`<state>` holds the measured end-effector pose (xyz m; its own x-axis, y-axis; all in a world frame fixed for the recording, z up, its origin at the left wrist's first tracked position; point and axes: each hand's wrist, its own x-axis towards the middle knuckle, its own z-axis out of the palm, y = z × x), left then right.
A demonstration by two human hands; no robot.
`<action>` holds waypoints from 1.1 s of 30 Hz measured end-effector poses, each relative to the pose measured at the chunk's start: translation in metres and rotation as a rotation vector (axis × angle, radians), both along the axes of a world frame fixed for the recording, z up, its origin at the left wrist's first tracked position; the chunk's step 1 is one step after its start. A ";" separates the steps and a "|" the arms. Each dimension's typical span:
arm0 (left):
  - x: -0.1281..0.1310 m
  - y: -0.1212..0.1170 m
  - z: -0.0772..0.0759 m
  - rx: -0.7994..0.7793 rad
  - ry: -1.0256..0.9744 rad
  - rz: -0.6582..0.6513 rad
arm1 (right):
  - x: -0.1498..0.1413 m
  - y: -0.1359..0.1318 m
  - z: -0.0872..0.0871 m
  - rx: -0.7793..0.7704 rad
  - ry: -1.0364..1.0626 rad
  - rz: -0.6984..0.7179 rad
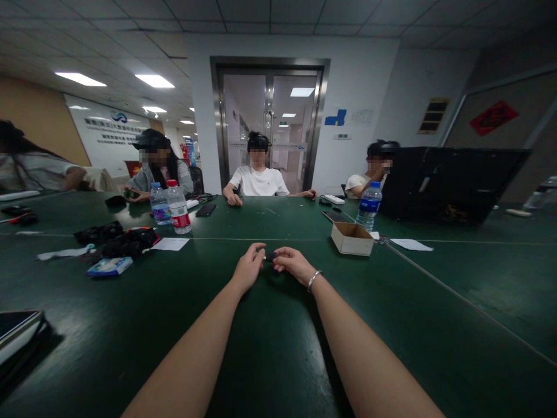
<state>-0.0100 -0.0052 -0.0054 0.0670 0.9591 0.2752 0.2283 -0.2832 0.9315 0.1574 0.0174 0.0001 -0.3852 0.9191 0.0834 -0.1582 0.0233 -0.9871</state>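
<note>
Both my arms reach forward over a dark green table. My left hand and my right hand meet at the middle, fingers curled in a pinch round a small dark object held between them. I cannot make out what the object is. A bracelet sits on my right wrist. Both hands rest low on the table top.
An open cardboard box and a water bottle stand to the right, with a black laptop behind. Two bottles, black items and papers lie left. Several people sit at the far edge.
</note>
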 end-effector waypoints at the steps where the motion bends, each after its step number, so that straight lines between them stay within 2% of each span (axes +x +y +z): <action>1: 0.000 0.000 0.000 0.003 -0.010 0.003 | 0.000 0.000 0.000 0.000 0.003 -0.007; 13: -0.002 0.003 -0.001 -0.019 -0.012 -0.061 | 0.000 0.001 0.000 0.001 -0.018 0.013; 17: -0.001 0.003 -0.002 -0.006 -0.022 -0.035 | 0.000 -0.001 0.001 -0.009 -0.007 0.001; 33: -0.003 0.002 -0.002 -0.003 0.029 -0.070 | 0.000 -0.001 0.002 -0.005 -0.013 0.025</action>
<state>-0.0129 -0.0030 -0.0074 0.1416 0.9526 0.2692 0.2346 -0.2965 0.9258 0.1572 0.0168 0.0022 -0.4089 0.9096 0.0736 -0.1462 0.0143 -0.9892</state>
